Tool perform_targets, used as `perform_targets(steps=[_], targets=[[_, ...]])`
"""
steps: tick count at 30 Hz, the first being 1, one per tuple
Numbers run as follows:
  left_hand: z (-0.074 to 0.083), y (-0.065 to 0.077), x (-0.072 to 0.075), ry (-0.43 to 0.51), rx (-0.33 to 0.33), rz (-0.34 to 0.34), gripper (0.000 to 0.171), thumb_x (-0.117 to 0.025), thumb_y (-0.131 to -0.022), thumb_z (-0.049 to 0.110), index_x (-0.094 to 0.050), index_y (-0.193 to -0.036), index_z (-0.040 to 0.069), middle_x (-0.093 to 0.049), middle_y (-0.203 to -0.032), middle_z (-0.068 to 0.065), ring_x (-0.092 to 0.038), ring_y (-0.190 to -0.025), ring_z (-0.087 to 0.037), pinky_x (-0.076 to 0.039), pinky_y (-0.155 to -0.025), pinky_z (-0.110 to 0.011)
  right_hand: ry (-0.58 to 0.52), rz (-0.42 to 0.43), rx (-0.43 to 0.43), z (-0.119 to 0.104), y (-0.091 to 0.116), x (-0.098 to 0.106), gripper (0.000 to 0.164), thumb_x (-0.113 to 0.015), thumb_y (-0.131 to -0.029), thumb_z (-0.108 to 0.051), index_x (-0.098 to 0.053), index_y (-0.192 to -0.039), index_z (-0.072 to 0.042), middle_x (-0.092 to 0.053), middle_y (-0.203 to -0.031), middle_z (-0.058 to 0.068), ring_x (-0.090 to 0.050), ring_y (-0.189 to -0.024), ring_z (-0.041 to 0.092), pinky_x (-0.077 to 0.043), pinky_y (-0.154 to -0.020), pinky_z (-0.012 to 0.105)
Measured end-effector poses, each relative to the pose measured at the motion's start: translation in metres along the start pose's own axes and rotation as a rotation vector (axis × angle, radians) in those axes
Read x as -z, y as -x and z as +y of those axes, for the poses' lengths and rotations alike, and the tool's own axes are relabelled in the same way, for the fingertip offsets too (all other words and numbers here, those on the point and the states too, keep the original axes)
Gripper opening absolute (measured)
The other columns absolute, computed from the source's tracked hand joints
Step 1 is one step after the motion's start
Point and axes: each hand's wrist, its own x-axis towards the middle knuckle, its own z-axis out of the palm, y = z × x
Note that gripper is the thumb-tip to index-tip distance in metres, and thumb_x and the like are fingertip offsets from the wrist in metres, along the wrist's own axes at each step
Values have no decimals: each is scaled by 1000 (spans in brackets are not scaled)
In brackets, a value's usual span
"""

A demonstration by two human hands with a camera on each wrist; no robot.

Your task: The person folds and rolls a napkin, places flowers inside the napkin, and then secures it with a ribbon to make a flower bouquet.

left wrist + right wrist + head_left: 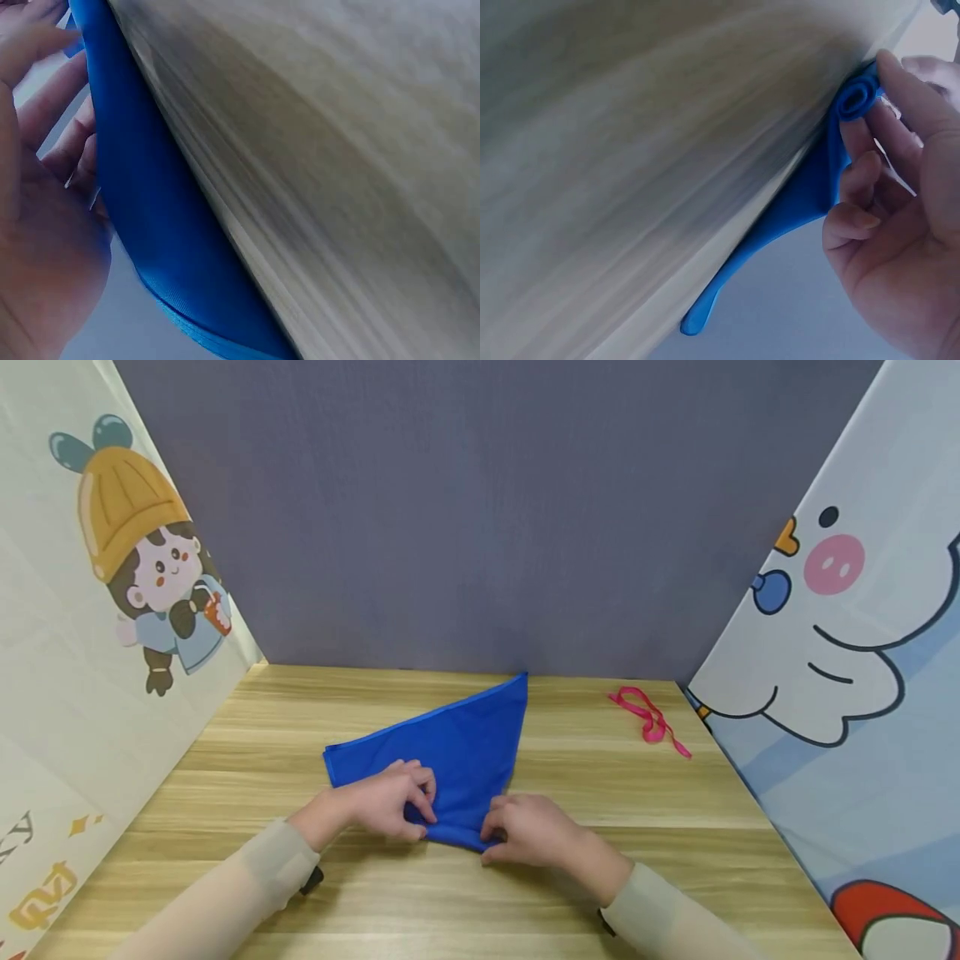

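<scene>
And the blue cloth (468, 739) is being pinched at its rolled edge by left hand (388, 799) and right hand (534, 829), the rest spread beyond the fingertips.

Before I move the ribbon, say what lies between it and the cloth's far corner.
In the head view, only bare table lies between the ribbon and the far corner of the cloth.

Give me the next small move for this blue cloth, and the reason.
Probably roll the blue cloth one more turn forward with both hands together. In the right wrist view its near edge is coiled at the end pinched by the right grip; the left grip is at that same edge, and much of the cloth beyond lies unrolled.
</scene>
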Motion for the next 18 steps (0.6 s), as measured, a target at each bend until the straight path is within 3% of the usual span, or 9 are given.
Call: perform_targets(steps=[7,13,18], targets=[[2,1,1,85,-20,-55,18,-81,-102,23,-88,-115,14,-62,-98,14,-55,-101,-3,-51,-98,-29,0,-11,12,3,4,0,14,-88,-94,-36,-86,-99,-23,-77,-97,-11,-70,-90,4,-60,-82,26],[0,-1,1,131,-33,-79,18,-73,-108,22,-87,-116,15,-71,-105,12,-63,-108,-5,-55,-102,-31,-93,-51,15,9,9,1,9,-81,-101,-29,-85,-100,-21,-82,-98,-10,-72,-91,0,-60,-85,26],[-3,-4,-1,183,12,-81,16,-72,-108,19,-86,-115,15,-75,-108,9,-66,-105,-2,-57,-98,-27,-210,-77,-18,14,11,0,11,-77,-105,-26,-85,-102,-19,-82,-98,-10,-70,-91,-3,-60,-85,24]])
